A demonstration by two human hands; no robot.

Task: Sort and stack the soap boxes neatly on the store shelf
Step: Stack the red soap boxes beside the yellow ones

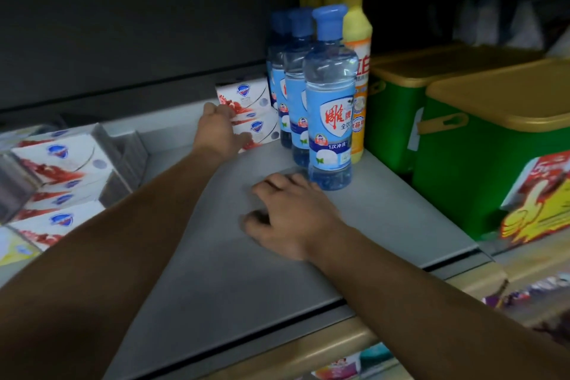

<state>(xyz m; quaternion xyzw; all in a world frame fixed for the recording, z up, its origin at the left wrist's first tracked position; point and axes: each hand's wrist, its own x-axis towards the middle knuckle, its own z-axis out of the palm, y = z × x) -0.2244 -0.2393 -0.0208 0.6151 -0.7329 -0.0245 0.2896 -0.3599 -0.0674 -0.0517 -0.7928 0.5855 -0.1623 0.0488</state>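
Soap boxes (246,111), two stacked beside the blue-capped bottles (311,86); left hand (219,129) clasps the lower box, right hand (290,213) rests loosely curled on the shelf (216,256) before them. Risk: pushing could topple the upper box or nudge the bottles.

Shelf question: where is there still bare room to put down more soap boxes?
The grey shelf lies bare between the soap box pile and the blue bottles, around the right hand. It is crowded at the back, where the left hand touches two stacked boxes beside the bottles.
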